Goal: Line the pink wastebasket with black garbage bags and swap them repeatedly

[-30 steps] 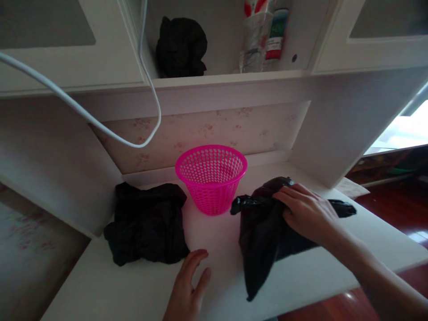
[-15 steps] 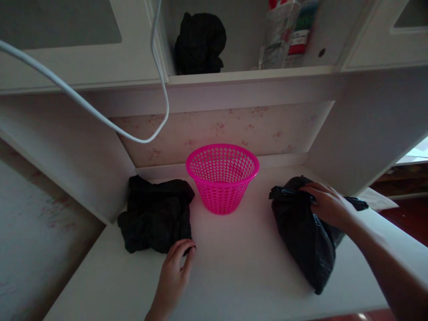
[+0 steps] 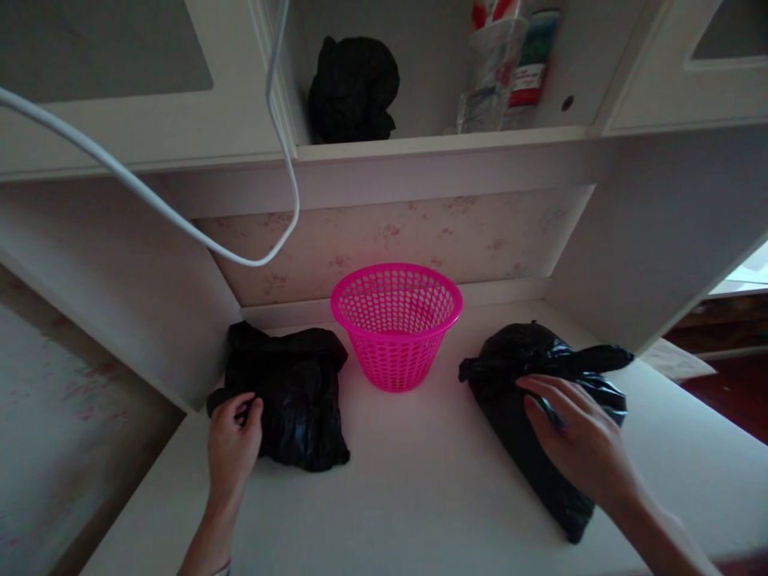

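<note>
On the left of the white surface lies a crumpled black plastic bag [image 3: 300,408]. My left hand [image 3: 234,444] pinches its left edge between thumb and fingers. A fuller black plastic bag [image 3: 510,432] rests on the right, its upper part bunched and one pointed corner toward me. My right hand [image 3: 579,436] is closed on a fold of this bag, with some black film showing between thumb and fingers. Between the two bags stands an upright pink basket [image 3: 396,364] with holes in its wall, apart from both hands.
An open shelf [image 3: 432,148] above holds another black bundle [image 3: 354,88], a clear plastic container [image 3: 489,76] and a green-and-red package [image 3: 531,64]. A white cable [image 3: 150,196] hangs across the upper left. Side panels [image 3: 654,232] flank the white surface [image 3: 408,496].
My left hand has shifted left from the bag's lower right corner to its left edge. My right hand has come down toward me, and the right bag's top has flopped lower.
</note>
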Tool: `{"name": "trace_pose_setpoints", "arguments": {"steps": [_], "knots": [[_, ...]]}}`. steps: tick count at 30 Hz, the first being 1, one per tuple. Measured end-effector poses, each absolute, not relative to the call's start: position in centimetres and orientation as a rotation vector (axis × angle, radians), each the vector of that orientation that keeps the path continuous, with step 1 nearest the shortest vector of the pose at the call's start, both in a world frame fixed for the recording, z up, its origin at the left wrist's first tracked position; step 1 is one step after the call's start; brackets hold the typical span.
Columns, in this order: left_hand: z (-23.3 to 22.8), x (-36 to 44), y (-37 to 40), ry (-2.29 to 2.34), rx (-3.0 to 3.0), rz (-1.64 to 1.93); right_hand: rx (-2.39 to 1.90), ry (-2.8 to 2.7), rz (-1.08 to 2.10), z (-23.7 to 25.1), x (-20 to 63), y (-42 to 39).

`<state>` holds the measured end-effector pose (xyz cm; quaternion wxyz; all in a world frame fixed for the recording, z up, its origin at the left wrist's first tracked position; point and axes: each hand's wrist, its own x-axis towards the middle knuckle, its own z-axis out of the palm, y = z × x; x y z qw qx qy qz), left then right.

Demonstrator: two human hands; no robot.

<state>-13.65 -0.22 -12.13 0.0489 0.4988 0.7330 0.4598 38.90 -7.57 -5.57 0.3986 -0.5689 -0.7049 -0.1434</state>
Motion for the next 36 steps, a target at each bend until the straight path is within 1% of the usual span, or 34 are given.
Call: {"name": "trace_pose_setpoints", "arguments": {"steps": [2,3,6,7,9,11,16,21,24,28,33,36], "knots": [[-12.2,-16.1,0.6,2.349,1.458,1.353,-1.355,-1.761,-0.056,-6.3,35.9,-8.7],[-12.5,-17.1,1.0,2.391,1.430,1.310,-1.347,-1.733,0.169,-6.8,34.2,-9.0],[-14.2,-18.9,1.3,2.411,1.382,1.140,-1.348,-1.603,0.974,-9.2,29.3,-9.0],[-15.0,-19.1,1.1,2.378,1.390,1.090,-1.331,-1.538,1.160,-10.2,27.8,-8.6],[-16.6,-19.0,0.4,2.291,1.438,1.024,-1.315,-1.448,1.343,-12.1,25.1,-7.4],[-17.9,-18.4,-0.8,2.203,1.511,1.002,-1.319,-1.423,1.409,-13.8,22.7,-6.0],[-19.5,-16.6,-4.2,2.042,1.647,1.014,-1.263,-1.447,1.421,-15.6,17.3,-3.1],[-20.1,-15.6,-5.8,2.026,1.652,1.072,-1.178,-1.525,1.267,-15.0,14.8,-2.2],[-20.1,-15.8,-6.0,2.049,1.597,1.108,-1.197,-1.546,1.151,-13.7,16.4,-2.7],[-19.4,-16.5,-6.1,2.114,1.454,1.130,-1.302,-1.478,0.936,-10.6,20.9,-3.4],[-18.5,-17.3,-5.8,2.179,1.288,1.136,-1.173,-1.321,0.671,-6.4,25.8,-3.9],[-18.1,-17.5,-5.7,2.144,1.270,1.125,-1.214,-1.234,0.548,-5.8,27.4,-4.8]]}}
